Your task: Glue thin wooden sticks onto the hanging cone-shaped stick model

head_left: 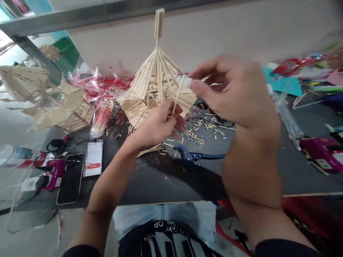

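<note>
A tower-like model (158, 76) of thin wooden sticks stands upright on the dark table, with a pointed roof, a bundled spire and flared lower panels. In front of it, my left hand (163, 121) is closed on a single wooden stick (178, 93), which tilts up to the right. My right hand (225, 89) is raised to the right of the model, slightly smeared by motion. Its thumb and index fingertip are apart, close to the stick's upper end, and nothing shows between them. Below my hands lies a blue-handled cutter (197, 156).
Short stick offcuts (197, 135) litter the table (160, 185). At left are another stick model (66, 103), a bag of sticks (102, 116), two phones (70, 178) and a purple power socket (55, 171). A second purple socket (321, 153) sits at right, near plastic wrappers.
</note>
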